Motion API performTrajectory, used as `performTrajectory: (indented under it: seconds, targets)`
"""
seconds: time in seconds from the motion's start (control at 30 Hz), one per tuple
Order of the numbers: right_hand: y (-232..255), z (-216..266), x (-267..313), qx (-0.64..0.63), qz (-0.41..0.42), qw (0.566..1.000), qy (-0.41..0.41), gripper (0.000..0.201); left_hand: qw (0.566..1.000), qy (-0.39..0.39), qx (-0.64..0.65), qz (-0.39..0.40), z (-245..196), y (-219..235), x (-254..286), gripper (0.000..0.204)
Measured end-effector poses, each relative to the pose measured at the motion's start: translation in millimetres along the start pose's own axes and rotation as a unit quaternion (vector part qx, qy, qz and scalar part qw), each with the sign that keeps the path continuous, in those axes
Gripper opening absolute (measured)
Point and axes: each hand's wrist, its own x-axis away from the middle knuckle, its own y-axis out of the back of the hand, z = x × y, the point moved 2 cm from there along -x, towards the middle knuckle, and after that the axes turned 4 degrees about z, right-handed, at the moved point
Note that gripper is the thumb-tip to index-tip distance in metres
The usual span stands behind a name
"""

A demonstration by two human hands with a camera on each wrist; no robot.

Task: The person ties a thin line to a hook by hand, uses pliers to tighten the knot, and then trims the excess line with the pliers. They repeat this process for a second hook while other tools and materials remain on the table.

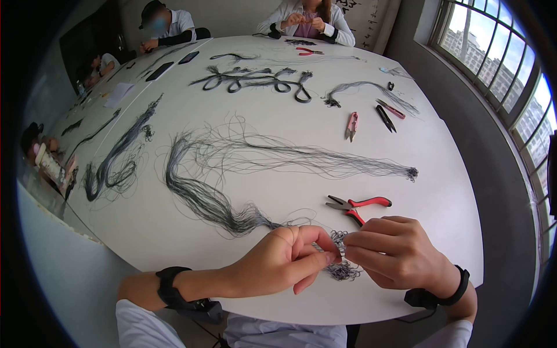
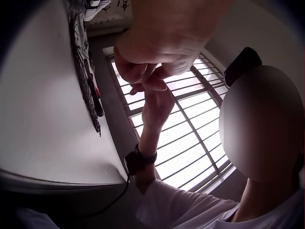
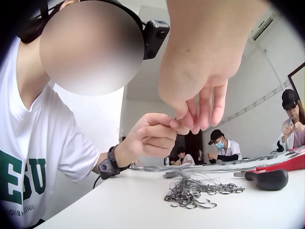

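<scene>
Near the table's front edge, the left hand (image 1: pixel 284 258) and right hand (image 1: pixel 397 252) meet fingertip to fingertip, pinching something small and dark between them, mostly hidden by the fingers. A pile of dark metal hooks (image 1: pixel 343 271) lies on the table just behind and below the fingertips; the right wrist view shows the hooks (image 3: pixel 190 193) under both hands. From the pile a thick bundle of dark thin strands (image 1: pixel 217 209) runs left, then bends back. Red-handled pliers (image 1: pixel 354 204) lie open behind the right hand.
Pink snips (image 1: pixel 352 126), black snips (image 1: pixel 385 118) and another pink pair (image 1: pixel 392 109) lie at the back right. More strand bundles (image 1: pixel 255 80) spread over the table (image 1: pixel 447 197). A phone (image 1: pixel 159 71) lies at the back left. Several people sit around the far edges.
</scene>
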Motion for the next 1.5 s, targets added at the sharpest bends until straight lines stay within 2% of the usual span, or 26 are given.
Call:
performTrajectory:
  seconds: [0.27,0.4,0.47,0.5,0.6,0.63,0.73,0.83,0.97,1.03,1.17,1.23,1.27,1.33,1.37,1.43,1.5]
  targets:
    - [-1,-4,1,0.028,-0.008,1.000,0.006,0.016,1.000,0.006,0.014,-0.015,0,-1,-5,0.015]
    - [-5,-12,-1,0.034,-0.029,0.999,-0.020,0.017,0.997,0.009,0.030,-0.068,1,0,-10,0.013]
    - [-6,-19,-1,0.018,-0.034,0.997,-0.073,0.020,0.996,0.003,0.030,-0.089,2,4,-13,0.012]
    - [-6,-22,-1,0.017,-0.034,0.997,-0.072,0.020,0.994,-0.005,0.039,-0.105,4,8,-14,0.012]
    - [-9,-41,11,0.087,0.017,0.976,-0.198,0.034,0.990,-0.031,0.045,-0.128,9,22,-19,0.013]
    - [-12,-45,16,0.086,0.018,0.976,-0.197,0.034,0.989,-0.049,0.042,-0.135,9,25,-20,0.014]
    - [-22,-52,27,0.073,0.082,0.955,-0.277,0.039,0.987,-0.042,0.048,-0.148,10,30,-22,0.016]
    - [-24,-47,26,0.060,0.111,0.945,-0.300,0.038,0.985,-0.030,0.074,-0.155,13,34,-26,0.017]
    - [-32,-52,31,0.059,0.093,0.957,-0.268,0.033,0.982,0.008,0.107,-0.153,13,36,-29,0.016]
    - [-34,-54,29,0.057,0.083,0.965,-0.243,0.022,0.982,0.018,0.110,-0.154,13,37,-28,0.016]
    - [-36,-63,31,0.026,0.060,0.967,-0.245,0.015,0.979,0.030,0.128,-0.155,14,39,-28,0.017]
    - [-35,-61,31,-0.071,-0.010,0.951,-0.299,0.017,0.974,0.046,0.165,-0.148,14,40,-29,0.017]
    - [-34,-58,30,-0.074,-0.006,0.951,-0.299,0.017,0.968,0.061,0.198,-0.139,14,40,-29,0.017]
    - [-29,-50,27,-0.113,-0.034,0.964,-0.240,0.022,0.964,0.071,0.218,-0.136,16,41,-30,0.017]
    - [-28,-49,25,-0.115,-0.033,0.963,-0.241,0.022,0.960,0.080,0.233,-0.130,16,41,-30,0.018]
    - [-28,-45,22,-0.044,-0.029,0.981,-0.185,0.025,0.961,0.083,0.230,-0.128,16,41,-31,0.018]
    - [-32,-46,22,-0.041,-0.027,0.981,-0.185,0.024,0.962,0.086,0.228,-0.126,17,39,-31,0.018]
